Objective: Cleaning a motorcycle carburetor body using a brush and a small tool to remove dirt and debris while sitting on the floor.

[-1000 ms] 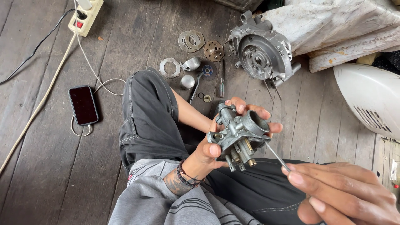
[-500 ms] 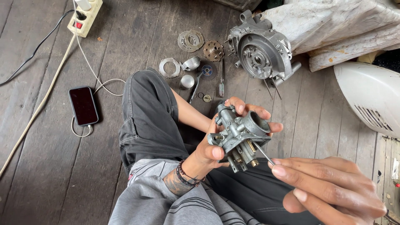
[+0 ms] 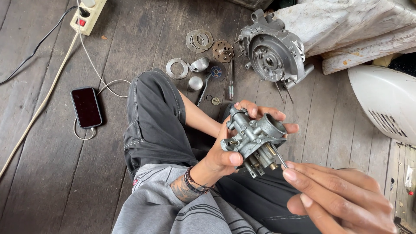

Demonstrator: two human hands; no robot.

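The grey metal carburetor (image 3: 253, 138) sits above my lap, clamped in my left hand (image 3: 229, 149), thumb on its near side, fingers wrapped behind. My right hand (image 3: 342, 199) pinches a thin metal pin (image 3: 278, 156), which has moved in over the last second and now enters the underside by the brass jets. Beyond lie an engine casing (image 3: 273, 52), loose discs (image 3: 199, 40) and a phone (image 3: 86, 107).
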